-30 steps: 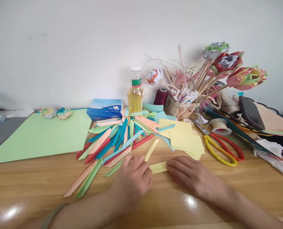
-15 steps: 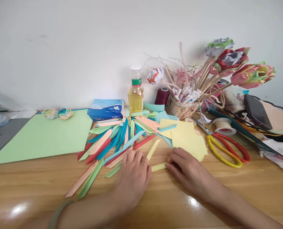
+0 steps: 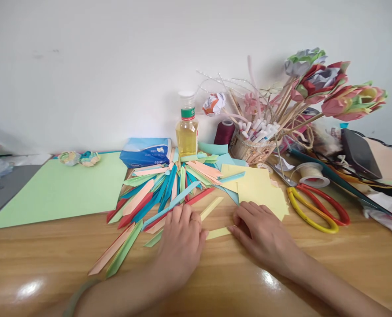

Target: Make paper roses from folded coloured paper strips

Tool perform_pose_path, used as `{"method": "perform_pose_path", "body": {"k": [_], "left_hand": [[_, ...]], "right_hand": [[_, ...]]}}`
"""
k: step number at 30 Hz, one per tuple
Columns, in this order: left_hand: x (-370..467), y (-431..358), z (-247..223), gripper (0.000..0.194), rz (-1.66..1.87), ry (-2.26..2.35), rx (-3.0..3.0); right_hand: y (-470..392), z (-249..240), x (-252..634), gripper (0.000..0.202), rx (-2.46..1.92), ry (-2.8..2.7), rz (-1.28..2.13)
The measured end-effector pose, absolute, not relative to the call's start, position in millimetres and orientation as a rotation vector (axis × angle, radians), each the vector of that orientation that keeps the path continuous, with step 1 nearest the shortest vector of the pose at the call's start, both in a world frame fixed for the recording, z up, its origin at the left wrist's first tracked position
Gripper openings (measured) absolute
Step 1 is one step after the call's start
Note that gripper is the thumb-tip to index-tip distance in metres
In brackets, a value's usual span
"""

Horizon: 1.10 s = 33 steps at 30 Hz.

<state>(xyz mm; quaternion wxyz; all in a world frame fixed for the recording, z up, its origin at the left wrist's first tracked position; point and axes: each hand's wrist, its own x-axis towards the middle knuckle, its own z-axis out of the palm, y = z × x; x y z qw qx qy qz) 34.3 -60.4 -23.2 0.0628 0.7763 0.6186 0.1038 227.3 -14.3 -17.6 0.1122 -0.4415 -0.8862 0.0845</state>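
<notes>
A narrow yellow paper strip [image 3: 218, 233] lies low over the wood between my two hands. My left hand [image 3: 183, 242] is closed over its left end, fingers bent and a ring showing. At the strip's other end, my right hand [image 3: 260, 231] pinches it between thumb and curled fingers. Another yellow piece [image 3: 212, 208] slants up and away from behind my left fingers. Beyond my left hand spreads a heap of folded strips [image 3: 169, 187] in blue, red, peach and green. Yellow sheets [image 3: 260, 189] lie just behind my right hand.
Scissors [image 3: 331, 211] with red and yellow handles lie at the right, by a thread spool [image 3: 311, 174]. Behind stand a bottle [image 3: 186, 136], a tissue pack [image 3: 146, 153] and a pot of paper flowers [image 3: 253, 149]. A green sheet [image 3: 64, 189] covers the left.
My left hand has shifted slightly left, and a little more of the strip shows between my hands. The slanted yellow piece sits a little lower.
</notes>
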Motion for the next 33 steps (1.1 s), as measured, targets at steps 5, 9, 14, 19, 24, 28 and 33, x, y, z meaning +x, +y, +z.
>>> {"method": "perform_pose_path", "body": {"k": [5,9,14,19,24,28,33], "left_hand": [[31,-62,-25,0.016,0.298,1.8,2.342],[30,-64,-28,0.033,0.371,1.739,2.484],[29,-68,-32,0.036,0.494,1.648,2.732],[25,-80,-32,0.031,0.517,1.623,2.845],[26,-86,-34,0.012,0.592,1.629,2.962],[32,-80,-39,0.017,0.745,1.484,3.238],[36,-77,-35,0.022,0.813,1.491,3.291]], "right_hand": [[-11,-19,231,0.007,-1.312,-2.546,0.442],[-9,-19,233,0.01,-1.298,-2.53,0.567],[-10,-19,236,0.015,-1.249,-2.53,0.595],[-15,-23,239,0.021,-1.147,-2.576,0.415],[-28,-19,236,0.025,-0.93,-2.723,-0.052],[-42,-10,223,0.029,-0.846,-2.732,-0.297],[-44,-8,205,0.03,-0.646,-2.78,-0.23]]}}
